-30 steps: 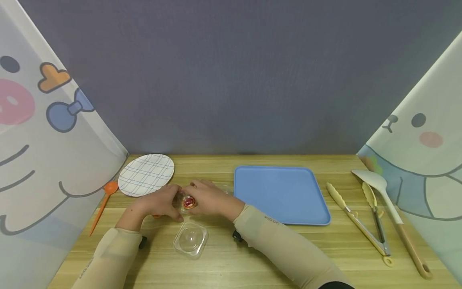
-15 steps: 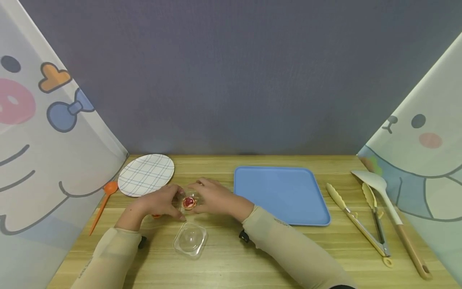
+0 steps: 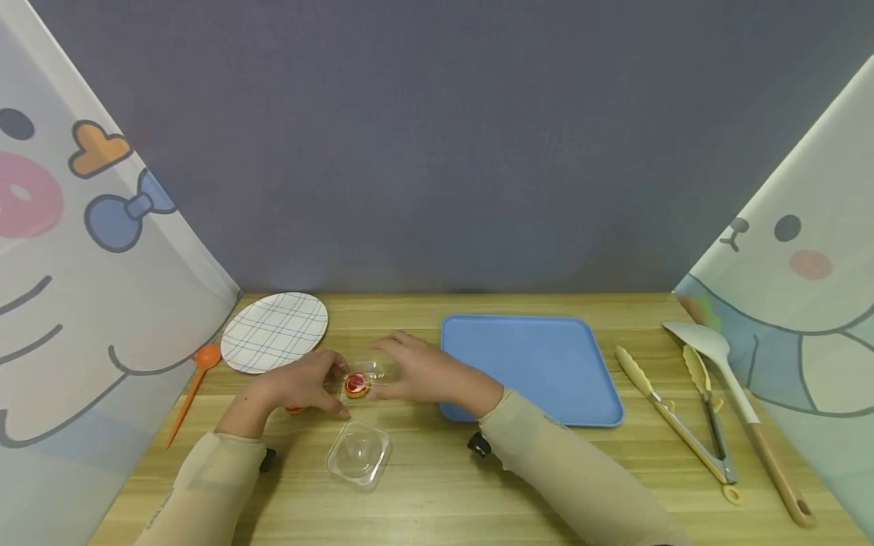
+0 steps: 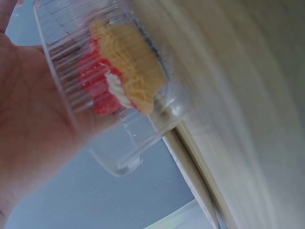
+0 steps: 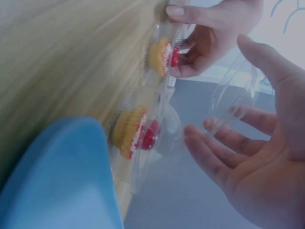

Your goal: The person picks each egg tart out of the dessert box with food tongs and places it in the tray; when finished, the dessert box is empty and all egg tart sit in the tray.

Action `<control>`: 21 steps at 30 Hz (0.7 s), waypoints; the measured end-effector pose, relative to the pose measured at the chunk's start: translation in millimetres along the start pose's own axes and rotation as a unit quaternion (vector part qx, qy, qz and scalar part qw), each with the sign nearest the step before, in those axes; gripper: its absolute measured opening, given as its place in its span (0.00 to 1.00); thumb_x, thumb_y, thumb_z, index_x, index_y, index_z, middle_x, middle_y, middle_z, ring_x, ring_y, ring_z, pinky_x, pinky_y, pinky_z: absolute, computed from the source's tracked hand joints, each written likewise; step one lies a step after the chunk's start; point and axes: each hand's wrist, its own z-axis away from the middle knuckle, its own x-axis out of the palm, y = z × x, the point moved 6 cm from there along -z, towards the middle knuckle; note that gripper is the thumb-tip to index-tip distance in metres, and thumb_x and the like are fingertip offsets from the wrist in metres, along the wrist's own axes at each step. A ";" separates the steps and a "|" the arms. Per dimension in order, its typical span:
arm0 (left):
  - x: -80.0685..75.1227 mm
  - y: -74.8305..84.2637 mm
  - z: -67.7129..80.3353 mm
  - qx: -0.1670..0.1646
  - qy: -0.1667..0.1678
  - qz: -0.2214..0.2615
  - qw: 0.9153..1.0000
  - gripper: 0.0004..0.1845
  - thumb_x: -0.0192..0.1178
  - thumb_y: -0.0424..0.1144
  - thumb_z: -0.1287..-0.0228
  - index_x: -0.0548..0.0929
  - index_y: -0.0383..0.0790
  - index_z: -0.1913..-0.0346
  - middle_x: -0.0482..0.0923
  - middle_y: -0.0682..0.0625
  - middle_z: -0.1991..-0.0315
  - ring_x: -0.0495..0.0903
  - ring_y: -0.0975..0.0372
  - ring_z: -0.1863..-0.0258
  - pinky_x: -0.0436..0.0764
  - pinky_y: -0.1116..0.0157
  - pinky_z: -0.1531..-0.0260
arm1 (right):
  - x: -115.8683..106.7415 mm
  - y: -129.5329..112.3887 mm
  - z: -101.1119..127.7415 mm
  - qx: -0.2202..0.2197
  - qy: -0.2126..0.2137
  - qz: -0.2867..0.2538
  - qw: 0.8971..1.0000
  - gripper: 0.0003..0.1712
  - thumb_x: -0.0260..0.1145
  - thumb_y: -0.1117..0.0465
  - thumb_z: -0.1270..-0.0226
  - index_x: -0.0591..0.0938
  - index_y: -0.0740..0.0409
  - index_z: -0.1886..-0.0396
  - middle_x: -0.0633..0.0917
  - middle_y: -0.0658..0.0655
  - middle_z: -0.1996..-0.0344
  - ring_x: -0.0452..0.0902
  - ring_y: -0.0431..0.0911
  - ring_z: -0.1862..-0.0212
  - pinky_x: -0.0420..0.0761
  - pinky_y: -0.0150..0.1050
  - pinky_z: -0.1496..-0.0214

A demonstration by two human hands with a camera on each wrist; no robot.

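My left hand (image 3: 300, 385) holds the side of a clear plastic box (image 4: 107, 148), thumb and fingers around it. Inside is a small tart (image 4: 126, 62) with a golden crust, white cream and red fruit on top. My right hand (image 5: 267, 167) pinches a clear plastic lid (image 5: 233, 90) between thumb and fingers, to the right of the box and raised off it. A second tart (image 5: 128, 131) in a clear box stands beside the first in the right wrist view; the right hand hides it in the head view. A clear domed lid (image 3: 358, 453) lies on the table before both hands.
A blue tray (image 3: 526, 364) lies right of centre, a checked plate (image 3: 273, 331) and orange spoon (image 3: 198, 383) at the left. At the right are tongs (image 3: 683, 425) and a spatula (image 3: 737, 387). Something orange (image 3: 295, 410) shows under the left hand. Fabric walls enclose the wooden table.
My right hand has moved right, away from the box, with the clear lid in its fingers, leaving the tart in more open view. The left hand has stayed at the box.
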 end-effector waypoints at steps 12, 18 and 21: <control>-0.3 1.8 0.4 0.001 0.001 -0.004 1.000 0.43 0.79 0.60 0.60 0.74 0.39 0.44 0.75 0.48 0.49 0.73 0.57 0.45 0.75 0.54 0.43 | -8.6 7.5 20.2 -0.010 -0.009 -0.110 0.994 0.43 0.65 0.31 0.38 0.65 0.37 0.26 0.77 0.50 0.41 0.80 0.45 0.48 0.80 0.34 0.50; -0.2 2.1 0.6 0.002 0.004 0.001 1.000 0.43 0.79 0.59 0.61 0.75 0.39 0.45 0.75 0.48 0.49 0.73 0.56 0.45 0.75 0.54 0.42 | -8.2 14.3 26.3 -0.002 -0.023 -0.196 0.980 0.38 0.63 0.34 0.34 0.68 0.39 0.28 0.79 0.50 0.41 0.81 0.40 0.48 0.81 0.32 0.48; -0.3 2.6 0.5 0.005 0.005 0.003 1.000 0.42 0.79 0.59 0.61 0.75 0.38 0.45 0.75 0.48 0.50 0.73 0.56 0.46 0.74 0.54 0.42 | -8.2 16.1 30.9 0.013 -0.038 -0.249 0.968 0.36 0.61 0.37 0.30 0.68 0.41 0.27 0.79 0.49 0.42 0.83 0.45 0.49 0.84 0.38 0.48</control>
